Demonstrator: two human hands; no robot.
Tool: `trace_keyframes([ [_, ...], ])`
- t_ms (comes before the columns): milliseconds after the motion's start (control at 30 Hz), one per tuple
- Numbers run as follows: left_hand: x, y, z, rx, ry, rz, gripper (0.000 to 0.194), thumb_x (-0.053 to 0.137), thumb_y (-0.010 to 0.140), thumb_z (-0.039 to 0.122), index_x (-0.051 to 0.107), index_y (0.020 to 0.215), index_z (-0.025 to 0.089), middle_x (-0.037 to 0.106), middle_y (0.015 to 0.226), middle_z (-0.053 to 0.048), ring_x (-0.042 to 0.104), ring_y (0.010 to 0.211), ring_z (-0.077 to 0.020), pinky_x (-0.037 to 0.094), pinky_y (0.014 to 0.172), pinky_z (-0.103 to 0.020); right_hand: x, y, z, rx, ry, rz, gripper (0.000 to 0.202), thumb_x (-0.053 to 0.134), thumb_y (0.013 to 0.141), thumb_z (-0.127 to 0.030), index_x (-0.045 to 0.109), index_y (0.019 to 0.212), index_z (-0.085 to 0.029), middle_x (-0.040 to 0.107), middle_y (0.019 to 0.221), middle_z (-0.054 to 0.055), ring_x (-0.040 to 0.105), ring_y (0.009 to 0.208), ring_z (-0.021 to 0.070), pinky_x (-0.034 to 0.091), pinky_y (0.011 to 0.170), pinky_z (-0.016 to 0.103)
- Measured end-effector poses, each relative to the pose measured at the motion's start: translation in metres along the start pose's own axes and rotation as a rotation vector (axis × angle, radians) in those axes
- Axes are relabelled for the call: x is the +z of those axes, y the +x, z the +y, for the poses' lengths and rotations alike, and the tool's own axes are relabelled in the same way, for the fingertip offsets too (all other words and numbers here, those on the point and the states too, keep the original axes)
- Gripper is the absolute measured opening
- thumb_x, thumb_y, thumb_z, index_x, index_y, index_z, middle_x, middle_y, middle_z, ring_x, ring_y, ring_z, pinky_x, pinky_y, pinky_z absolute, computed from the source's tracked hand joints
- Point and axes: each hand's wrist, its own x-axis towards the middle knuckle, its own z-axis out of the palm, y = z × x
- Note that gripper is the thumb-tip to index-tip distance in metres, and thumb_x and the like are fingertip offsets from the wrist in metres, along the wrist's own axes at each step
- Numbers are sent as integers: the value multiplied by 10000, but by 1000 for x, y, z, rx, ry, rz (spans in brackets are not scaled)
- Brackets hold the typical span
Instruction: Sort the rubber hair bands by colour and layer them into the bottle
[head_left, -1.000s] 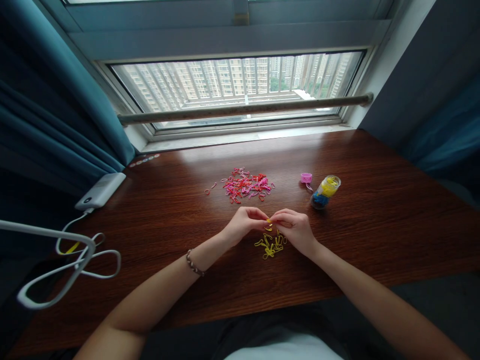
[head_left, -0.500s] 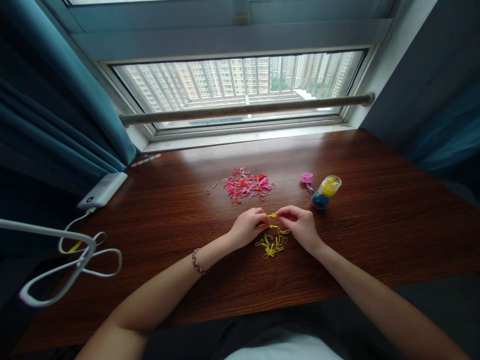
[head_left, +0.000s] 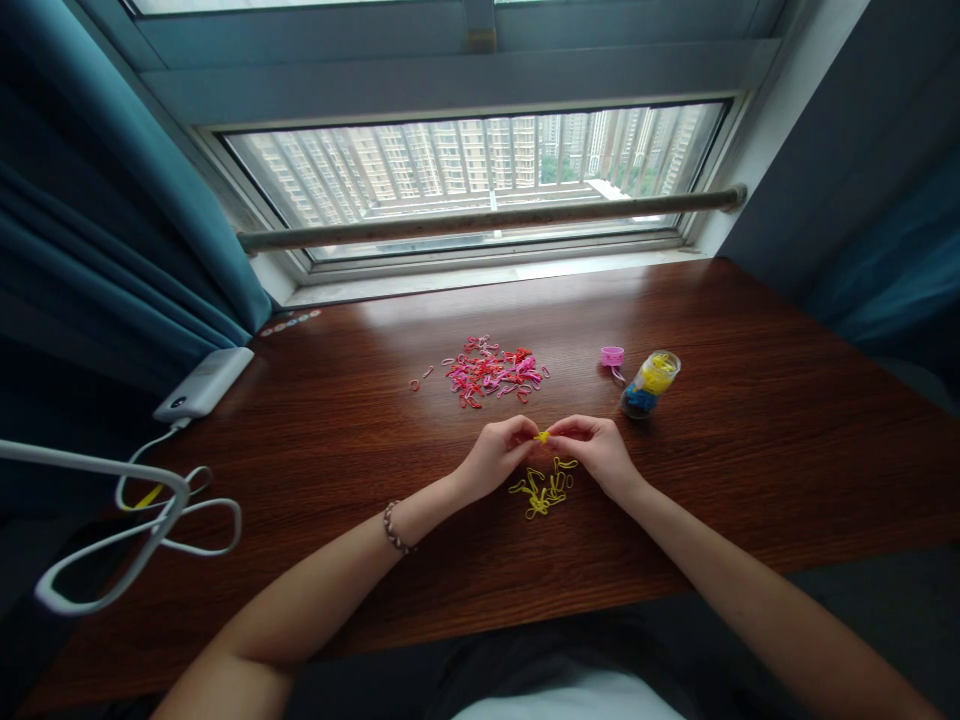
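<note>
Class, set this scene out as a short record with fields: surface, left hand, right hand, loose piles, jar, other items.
Surface: brown wood-grain table
Left hand: left hand, fingertips pinching a small yellow piece; bracelet on wrist
Right hand: right hand, fingertips at the same piece
Loose piles: yellow loops just below the hands in view; red and pink loops beyond them
Jar: clear jar, yellow and blue contents
Other items: pink ring-like item left of jar
</note>
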Motion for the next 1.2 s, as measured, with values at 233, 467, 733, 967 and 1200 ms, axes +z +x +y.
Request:
trace_keyframes([
  [233,-2,2,6,-266,-397,44,221,665,682,294,607,765,98,629,633,-23,600,562,-120,498,565,-232,1,-3,-2,-196,-10,29,125,672,664,-266,676,747,-173,683,764,35,637,725,171,513,711,290],
  [467,-1,-1,5,-457,-758,-67,306,717,649,291,639,840,64,677,789,-98,648,705,-160,516,739,-293,1,-7,1,-508,-389,-55,96,600,760,-209,691,785,-224,664,813,35,601,731,147,495,683,273],
  [733,-2,-2,9,-328,-714,-62,378,724,652,252,558,960,110,677,846,-82,650,749,-168,517,756,-320,-2,-6,3,-544,-424,-79,113,588,780,-239,691,827,-244,653,896,29,606,798,149,500,727,276],
  [967,1,-3,9,-330,-771,-101,559,731,645,225,436,1114,147,680,898,-103,655,790,-187,499,792,-354,-4,-9,-1,-784,-688,-106,161,517,828,-213,663,892,-188,645,851,69,581,785,161,487,702,287],
  [1200,-2,-1,10,-259,-712,-163,545,730,638,210,461,1107,148,617,1080,-147,598,986,-222,456,878,-374,-50,-18,-74,-758,-863,17,180,505,824,-205,681,859,-223,664,859,46,603,778,155,490,713,272],
])
